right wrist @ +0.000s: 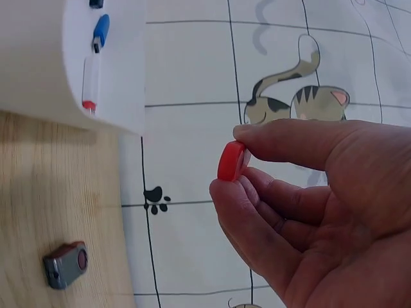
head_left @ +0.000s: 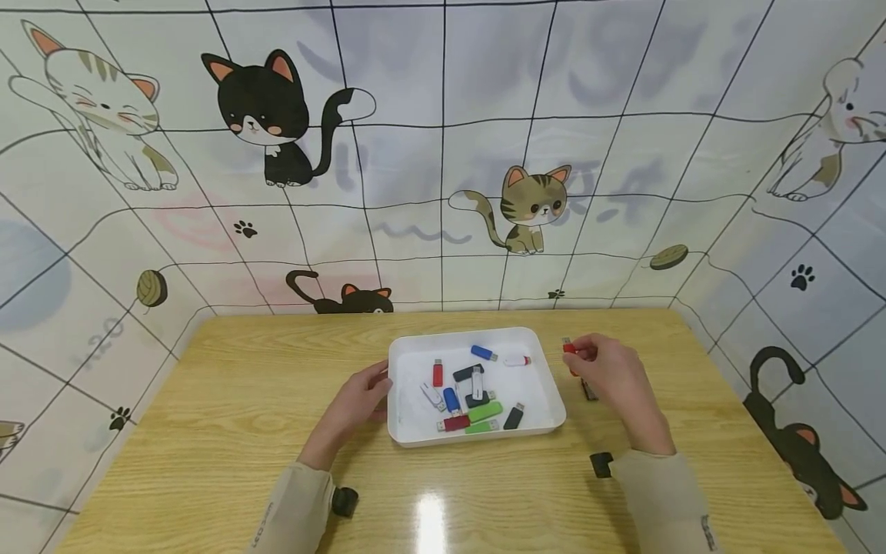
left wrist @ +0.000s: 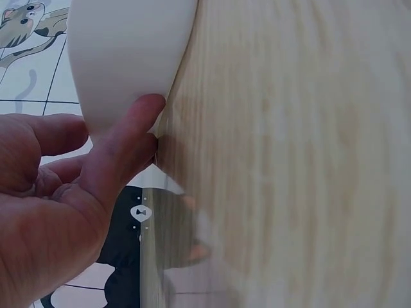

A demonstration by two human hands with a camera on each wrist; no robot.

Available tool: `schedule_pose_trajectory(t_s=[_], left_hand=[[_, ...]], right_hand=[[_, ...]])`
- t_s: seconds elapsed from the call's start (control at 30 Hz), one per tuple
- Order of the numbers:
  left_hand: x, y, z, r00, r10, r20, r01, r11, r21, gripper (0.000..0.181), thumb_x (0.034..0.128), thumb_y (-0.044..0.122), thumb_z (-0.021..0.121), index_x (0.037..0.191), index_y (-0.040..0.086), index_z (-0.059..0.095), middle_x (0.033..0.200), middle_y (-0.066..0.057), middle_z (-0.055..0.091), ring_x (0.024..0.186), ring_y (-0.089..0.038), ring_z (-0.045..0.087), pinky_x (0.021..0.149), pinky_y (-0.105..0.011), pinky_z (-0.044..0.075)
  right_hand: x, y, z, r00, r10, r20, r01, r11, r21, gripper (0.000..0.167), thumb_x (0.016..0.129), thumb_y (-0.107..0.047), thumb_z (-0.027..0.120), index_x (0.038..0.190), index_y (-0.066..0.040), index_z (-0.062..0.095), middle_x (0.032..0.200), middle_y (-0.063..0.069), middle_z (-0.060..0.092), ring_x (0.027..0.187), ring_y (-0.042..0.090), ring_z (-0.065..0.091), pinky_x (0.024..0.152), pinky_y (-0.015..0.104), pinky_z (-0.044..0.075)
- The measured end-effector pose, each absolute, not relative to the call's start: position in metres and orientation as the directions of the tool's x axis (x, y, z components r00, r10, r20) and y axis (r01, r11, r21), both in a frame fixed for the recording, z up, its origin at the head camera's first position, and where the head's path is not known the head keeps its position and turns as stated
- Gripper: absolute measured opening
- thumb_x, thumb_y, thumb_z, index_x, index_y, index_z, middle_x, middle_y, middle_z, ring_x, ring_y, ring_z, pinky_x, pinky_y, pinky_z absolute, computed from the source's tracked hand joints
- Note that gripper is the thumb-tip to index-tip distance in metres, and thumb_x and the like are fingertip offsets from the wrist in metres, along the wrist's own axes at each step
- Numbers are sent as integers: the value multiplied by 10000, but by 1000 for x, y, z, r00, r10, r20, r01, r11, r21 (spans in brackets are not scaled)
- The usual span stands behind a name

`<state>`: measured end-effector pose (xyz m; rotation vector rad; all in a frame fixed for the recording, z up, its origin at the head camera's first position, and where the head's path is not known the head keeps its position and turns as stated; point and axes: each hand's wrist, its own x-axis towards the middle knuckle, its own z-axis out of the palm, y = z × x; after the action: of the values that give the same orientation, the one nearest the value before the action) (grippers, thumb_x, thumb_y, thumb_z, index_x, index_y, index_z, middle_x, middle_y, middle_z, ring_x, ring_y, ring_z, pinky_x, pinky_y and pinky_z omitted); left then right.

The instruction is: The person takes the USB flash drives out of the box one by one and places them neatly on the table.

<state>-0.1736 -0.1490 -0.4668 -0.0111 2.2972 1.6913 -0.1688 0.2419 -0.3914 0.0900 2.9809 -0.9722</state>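
A white tray (head_left: 547, 419) of several USB flash drives stands on the table. At its left side, my left hand (head_left: 360, 396) holds the edge; in the left wrist view the fingers (left wrist: 144, 115) lie against the tray's outer wall (left wrist: 128, 51). My right hand (head_left: 612, 373) is just right of the tray, pinching a red USB flash drive (right wrist: 230, 162) between thumb and fingers, above the table. A dark grey and red flash drive (right wrist: 65, 264) lies on the table below this hand, partly hidden by it in the head view.
Inside the tray lie a blue drive (head_left: 483, 352), a white one with a red end (head_left: 517, 360), a green one (head_left: 486, 412), a black one (head_left: 514, 416) and several more. Wood table (head_left: 277, 369) surrounds the tray. A cat-patterned cloth wall (head_left: 415, 169) rises behind and at both sides.
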Motion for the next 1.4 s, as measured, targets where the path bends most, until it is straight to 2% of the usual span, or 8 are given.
schedule_pose_trajectory(t_s=[0.57, 0.87, 1.0, 1.23, 1.4], left_hand=[[-174, -150, -467, -957, 169, -237, -174, 320, 931, 514, 1093, 85, 488, 1588, 8, 372, 1511, -274, 495, 1234, -379, 617, 812, -433, 626], [-175, -151, -469, -957, 165, -237, -177, 317, 932, 512, 1095, 101, 490, 1589, 19, 379, 1507, -259, 505, 1210, -359, 620, 799, -413, 629], [-177, -151, -470, -954, 164, -250, -187, 323, 928, 515, 1094, 109, 501, 1592, 45, 388, 1518, -235, 506, 1201, -334, 615, 787, -406, 631], [-177, -151, -470, -952, 173, -254, -190, 319, 929, 524, 1094, 101, 500, 1598, 37, 371, 1518, -239, 502, 1213, -336, 599, 780, -409, 631], [-175, -153, -470, -952, 189, -239, -179, 289, 941, 522, 1098, 87, 481, 1598, 11, 353, 1507, -261, 502, 1234, -344, 591, 773, -423, 630]], right_hand=[[-169, 277, -400, -996, 80, -37, 87, 809, -581, 433, 1002, -307, 647, 1220, 68, 645, 1103, 236, 693, 918, 327, 632, 677, 340, 479], [-176, 293, -411, -989, 95, -116, 144, 811, -567, 460, 1016, -278, 649, 1232, 127, 616, 1123, 286, 675, 939, 361, 644, 752, 457, 545], [-181, 300, -420, -982, 101, -157, 174, 806, -566, 447, 1009, -247, 649, 1218, 146, 611, 1113, 296, 674, 933, 366, 653, 773, 473, 553], [-186, 310, -434, -978, 89, -187, 176, 831, -527, 447, 997, -249, 654, 1191, 153, 623, 1114, 295, 676, 1013, 438, 634, 860, 542, 530], [-188, 314, -439, -974, 80, -213, 179, 846, -503, 405, 986, -252, 675, 1121, 128, 647, 1053, 262, 679, 958, 407, 624, 831, 527, 521]])
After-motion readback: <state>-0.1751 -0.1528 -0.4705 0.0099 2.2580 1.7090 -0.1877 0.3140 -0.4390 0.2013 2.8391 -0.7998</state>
